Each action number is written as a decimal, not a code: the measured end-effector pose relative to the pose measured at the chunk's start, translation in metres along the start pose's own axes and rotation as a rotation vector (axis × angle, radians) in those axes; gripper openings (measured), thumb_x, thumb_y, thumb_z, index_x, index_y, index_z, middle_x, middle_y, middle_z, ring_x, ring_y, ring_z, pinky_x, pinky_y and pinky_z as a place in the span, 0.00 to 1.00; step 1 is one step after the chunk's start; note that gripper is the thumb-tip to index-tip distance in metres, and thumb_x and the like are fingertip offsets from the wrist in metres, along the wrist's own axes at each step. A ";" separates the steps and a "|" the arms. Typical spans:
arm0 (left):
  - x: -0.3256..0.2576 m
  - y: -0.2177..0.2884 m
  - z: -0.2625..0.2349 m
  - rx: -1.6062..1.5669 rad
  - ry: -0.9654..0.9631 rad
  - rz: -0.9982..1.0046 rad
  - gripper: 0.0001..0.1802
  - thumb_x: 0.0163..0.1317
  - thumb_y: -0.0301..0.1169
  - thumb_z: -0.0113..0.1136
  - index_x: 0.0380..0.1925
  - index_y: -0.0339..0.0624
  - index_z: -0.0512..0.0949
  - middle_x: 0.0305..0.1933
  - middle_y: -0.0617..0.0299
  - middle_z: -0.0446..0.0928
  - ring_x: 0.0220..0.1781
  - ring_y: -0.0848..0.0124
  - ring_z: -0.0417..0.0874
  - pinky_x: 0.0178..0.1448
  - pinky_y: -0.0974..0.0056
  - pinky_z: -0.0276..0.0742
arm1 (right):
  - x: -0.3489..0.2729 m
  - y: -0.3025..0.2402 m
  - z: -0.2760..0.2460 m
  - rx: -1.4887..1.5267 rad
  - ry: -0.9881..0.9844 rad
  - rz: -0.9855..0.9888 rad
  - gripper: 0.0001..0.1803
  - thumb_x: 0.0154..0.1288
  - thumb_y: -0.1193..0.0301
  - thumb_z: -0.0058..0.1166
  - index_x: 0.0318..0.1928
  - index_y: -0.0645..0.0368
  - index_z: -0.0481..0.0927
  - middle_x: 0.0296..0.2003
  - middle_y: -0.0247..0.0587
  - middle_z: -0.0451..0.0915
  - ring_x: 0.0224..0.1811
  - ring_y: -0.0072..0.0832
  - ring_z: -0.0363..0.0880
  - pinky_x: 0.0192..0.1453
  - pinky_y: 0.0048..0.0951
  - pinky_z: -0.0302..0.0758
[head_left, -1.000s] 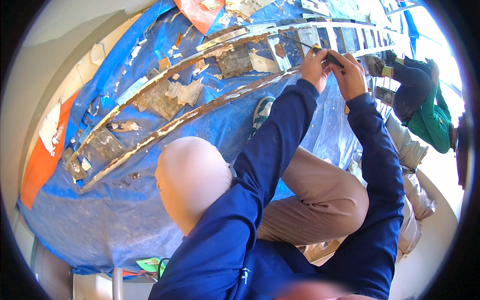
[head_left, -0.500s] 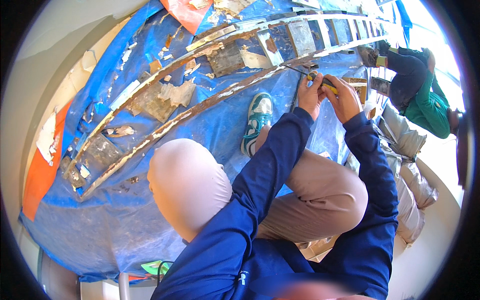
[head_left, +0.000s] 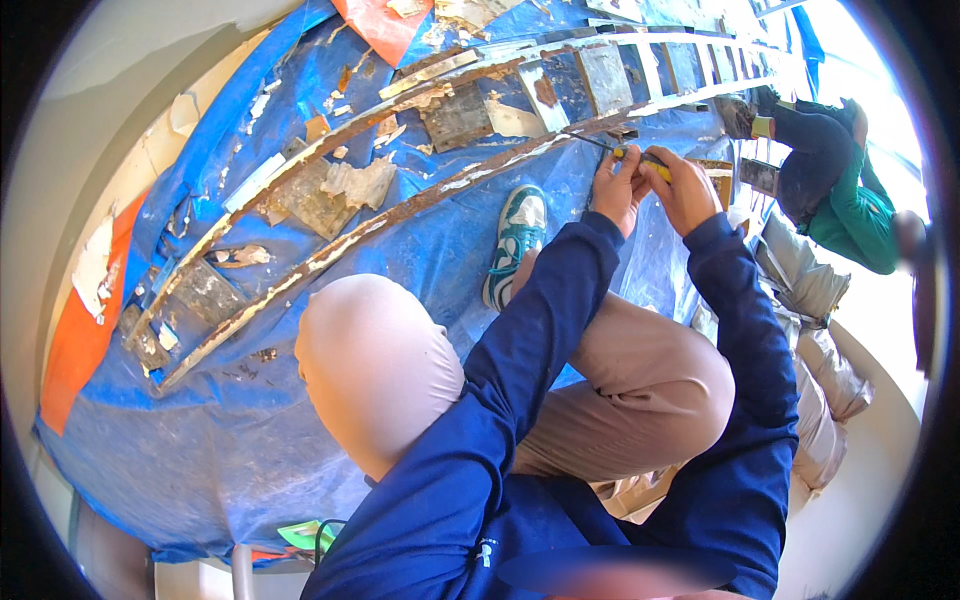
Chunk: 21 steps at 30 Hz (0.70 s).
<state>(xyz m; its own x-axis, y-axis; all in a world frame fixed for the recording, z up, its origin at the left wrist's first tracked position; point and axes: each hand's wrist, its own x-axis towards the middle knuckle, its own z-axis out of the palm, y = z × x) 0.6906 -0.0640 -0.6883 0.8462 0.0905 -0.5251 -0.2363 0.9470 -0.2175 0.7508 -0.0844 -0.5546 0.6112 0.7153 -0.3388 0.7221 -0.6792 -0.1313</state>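
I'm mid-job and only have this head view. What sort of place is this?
Probably a repair or renovation work site. A blue tarp is spread out, a weathered, ladder-like frame lies across it, and pale, peeled-looking scraps litter the area.

"See that screwdriver (head_left: 620,152)?"
"Yellow on its handle, thin dark shaft slanting towards the wooden frame (head_left: 460,179)."
"And the frame itself?"
"Ladder-like, lying flat, long rails patchy brown and white."

Two hands (head_left: 617,192) (head_left: 690,196) (the person's own), one screwdriver (head_left: 661,171), one sneaker (head_left: 517,240), one co-worker (head_left: 852,220).
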 end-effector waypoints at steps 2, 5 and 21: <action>0.004 0.004 0.000 -0.018 -0.031 -0.008 0.13 0.71 0.42 0.63 0.45 0.48 0.76 0.39 0.64 0.82 0.38 0.74 0.85 0.43 0.71 0.83 | 0.015 0.003 -0.002 0.053 -0.020 0.065 0.19 0.69 0.59 0.57 0.45 0.65 0.83 0.33 0.63 0.83 0.38 0.57 0.83 0.44 0.48 0.78; 0.006 0.012 0.001 -0.007 0.005 -0.035 0.16 0.71 0.44 0.62 0.48 0.45 0.79 0.41 0.57 0.83 0.41 0.72 0.85 0.44 0.70 0.85 | 0.049 0.008 -0.007 0.017 -0.097 0.137 0.26 0.68 0.52 0.58 0.32 0.68 0.86 0.28 0.63 0.82 0.33 0.56 0.84 0.40 0.47 0.78; 0.045 0.033 -0.003 -0.032 -0.241 -0.147 0.14 0.76 0.44 0.52 0.48 0.47 0.77 0.43 0.67 0.81 0.41 0.74 0.79 0.47 0.64 0.76 | 0.069 -0.008 -0.029 -0.266 -0.147 0.085 0.33 0.63 0.40 0.58 0.53 0.57 0.83 0.32 0.58 0.85 0.38 0.51 0.87 0.43 0.44 0.82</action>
<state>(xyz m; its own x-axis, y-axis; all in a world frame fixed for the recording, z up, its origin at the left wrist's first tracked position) 0.7195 -0.0292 -0.7217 0.9608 0.0275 -0.2760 -0.1146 0.9456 -0.3045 0.7968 -0.0247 -0.5503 0.6337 0.6132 -0.4716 0.7416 -0.6549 0.1450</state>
